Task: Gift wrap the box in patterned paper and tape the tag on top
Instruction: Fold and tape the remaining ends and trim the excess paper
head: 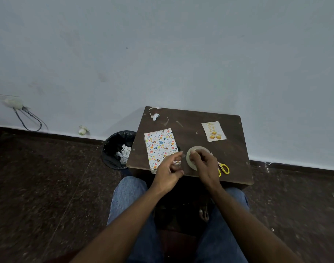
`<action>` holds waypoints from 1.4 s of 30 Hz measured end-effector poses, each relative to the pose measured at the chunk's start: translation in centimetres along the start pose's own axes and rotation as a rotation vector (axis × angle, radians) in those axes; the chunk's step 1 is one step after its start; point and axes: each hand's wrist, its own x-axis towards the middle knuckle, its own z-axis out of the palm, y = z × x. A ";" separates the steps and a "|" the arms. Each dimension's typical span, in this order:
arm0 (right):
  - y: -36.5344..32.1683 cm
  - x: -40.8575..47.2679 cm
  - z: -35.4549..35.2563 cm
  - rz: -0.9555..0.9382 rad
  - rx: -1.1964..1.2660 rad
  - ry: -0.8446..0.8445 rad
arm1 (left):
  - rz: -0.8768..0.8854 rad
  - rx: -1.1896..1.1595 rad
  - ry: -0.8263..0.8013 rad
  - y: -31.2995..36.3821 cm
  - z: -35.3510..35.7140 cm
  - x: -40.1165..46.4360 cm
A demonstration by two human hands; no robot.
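Our right hand (204,164) was curled over the roll of clear tape (193,156), fingertips pinching at its upper rim as if picking for the loose end; the roll stood tilted near the front edge of the table (192,126). Our left hand (169,170) hovered just beside it, fingers loosely curled with the thumb and forefinger reaching toward the roll. We could not tell whether it already held a strip of tape, since clear tape would not show at this size.

Just left of the hands the box (159,147) lay flat near the table's left edge, its top face fully covered in patterned paper; its near end was hidden behind the left hand, so we could not say whether that end was closed. The tag (214,131) lay on its own toward the back right corner, well apart from the box. The yellow-handled scissors (224,168) lay at the front edge, partly under the right wrist.

We judged the step in hand to be freeing a length of tape. To do it well, we should steady the roll with one hand, peel slowly so the strip does not fold onto itself, and cut a short piece cleanly with the scissors before bringing the tag over.
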 end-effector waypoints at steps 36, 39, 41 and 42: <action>0.6 -2.2 2.3 0.476 0.396 -0.082 | 0.273 0.817 0.235 -0.2 -6.2 2.2; 1.2 -2.9 2.5 0.534 0.397 -0.113 | 0.243 1.011 -0.124 -2.0 -9.7 3.1; 1.5 -3.3 2.8 0.578 0.398 -0.143 | 0.280 1.106 -0.275 -2.8 -11.4 3.3; 1.5 -3.5 3.1 0.598 0.398 -0.153 | 0.289 1.134 -0.329 -2.9 -12.0 3.4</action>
